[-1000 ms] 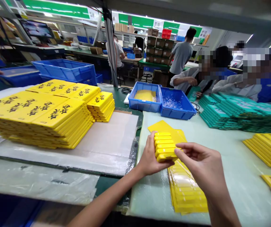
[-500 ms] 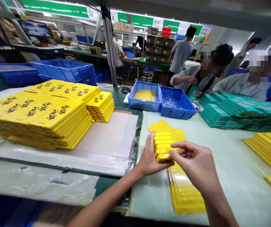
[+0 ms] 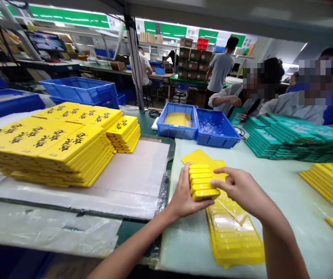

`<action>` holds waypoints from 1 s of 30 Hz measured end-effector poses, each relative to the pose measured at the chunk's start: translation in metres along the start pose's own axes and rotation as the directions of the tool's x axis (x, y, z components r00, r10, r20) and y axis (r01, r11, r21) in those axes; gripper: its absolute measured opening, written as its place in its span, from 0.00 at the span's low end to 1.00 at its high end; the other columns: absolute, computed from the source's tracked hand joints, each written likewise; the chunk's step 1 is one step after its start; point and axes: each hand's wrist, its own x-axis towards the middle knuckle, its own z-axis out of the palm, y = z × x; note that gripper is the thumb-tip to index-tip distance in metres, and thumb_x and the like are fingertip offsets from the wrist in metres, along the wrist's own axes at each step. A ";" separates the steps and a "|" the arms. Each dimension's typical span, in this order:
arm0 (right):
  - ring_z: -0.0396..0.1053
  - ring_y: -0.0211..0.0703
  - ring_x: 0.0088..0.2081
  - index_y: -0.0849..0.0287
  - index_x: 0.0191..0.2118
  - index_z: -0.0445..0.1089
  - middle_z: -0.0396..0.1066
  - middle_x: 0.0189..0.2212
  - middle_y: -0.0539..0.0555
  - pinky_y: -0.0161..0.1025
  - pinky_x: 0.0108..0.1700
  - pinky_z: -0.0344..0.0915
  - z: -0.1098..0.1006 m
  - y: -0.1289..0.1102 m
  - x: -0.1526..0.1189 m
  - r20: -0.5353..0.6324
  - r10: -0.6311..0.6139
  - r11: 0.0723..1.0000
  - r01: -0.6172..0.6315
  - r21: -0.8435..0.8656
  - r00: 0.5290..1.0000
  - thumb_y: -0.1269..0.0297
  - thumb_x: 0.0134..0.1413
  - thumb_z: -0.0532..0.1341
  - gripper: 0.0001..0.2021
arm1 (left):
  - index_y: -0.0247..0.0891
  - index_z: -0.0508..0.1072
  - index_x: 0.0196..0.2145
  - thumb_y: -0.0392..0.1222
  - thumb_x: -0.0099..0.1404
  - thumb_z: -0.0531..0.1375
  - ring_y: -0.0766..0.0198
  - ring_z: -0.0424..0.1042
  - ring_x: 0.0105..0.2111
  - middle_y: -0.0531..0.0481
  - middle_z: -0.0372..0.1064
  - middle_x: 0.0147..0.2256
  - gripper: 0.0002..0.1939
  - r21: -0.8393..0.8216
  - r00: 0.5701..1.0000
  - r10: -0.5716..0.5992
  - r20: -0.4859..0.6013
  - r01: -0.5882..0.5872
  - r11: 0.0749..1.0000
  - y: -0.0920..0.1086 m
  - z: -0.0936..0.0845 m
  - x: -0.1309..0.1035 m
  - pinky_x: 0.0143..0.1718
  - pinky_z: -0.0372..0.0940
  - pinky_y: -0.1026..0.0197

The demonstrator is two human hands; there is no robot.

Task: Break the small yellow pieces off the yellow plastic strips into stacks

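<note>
Over the bench (image 3: 302, 221), from where I stand, the person's left hand (image 3: 182, 193) is wrapped firmly round a stack (image 3: 200, 181) of yellow cases, one digit lying along its underside. The stack is held raised above the yellow sheets (image 3: 236, 246) on the bench. The right hand (image 3: 214, 176) is at the near right edge of the stack, thumb and forefinger slightly parted, nothing seen between them; whether either tip touches, I cannot tell. Beyond, two blue bins stand side by side: the left bin (image 3: 174, 131) contains flat yellow pieces (image 3: 174, 118); the right bin (image 3: 219, 142) contains scattered clear bits (image 3: 211, 127). Behind the piled boxes (image 3: 88, 153) sits a blue tub (image 3: 70, 91), its contents not visible.
</note>
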 end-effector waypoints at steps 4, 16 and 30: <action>0.64 0.40 0.25 0.64 0.73 0.55 0.65 0.23 0.45 0.36 0.27 0.61 0.006 0.008 0.005 0.166 0.019 0.972 -0.057 0.230 0.986 0.44 0.59 0.65 0.44 | 0.43 0.42 0.70 0.59 0.50 0.77 0.34 0.59 0.68 0.32 0.54 0.66 0.64 -0.005 1.000 -0.009 0.021 0.009 1.000 -0.004 -0.001 -0.001 0.70 0.55 0.31; 0.56 0.33 0.19 0.58 0.76 0.44 0.60 0.22 0.40 0.30 0.22 0.55 0.015 0.021 -0.001 0.302 -0.063 0.854 -0.105 0.509 0.951 0.45 0.66 0.62 0.43 | 0.41 0.43 0.70 0.58 0.49 0.77 0.34 0.61 0.67 0.31 0.55 0.66 0.64 -0.004 0.999 -0.013 0.035 0.013 1.000 -0.003 -0.003 0.000 0.69 0.56 0.32; 0.61 0.37 0.22 0.58 0.69 0.60 0.62 0.24 0.43 0.36 0.26 0.60 0.022 0.012 -0.007 0.034 -0.119 0.925 0.098 0.368 0.992 0.52 0.69 0.58 0.29 | 0.37 0.48 0.69 0.53 0.45 0.79 0.38 0.66 0.65 0.32 0.62 0.65 0.64 -0.180 0.998 -0.048 0.045 0.055 0.982 -0.008 -0.002 0.005 0.68 0.60 0.36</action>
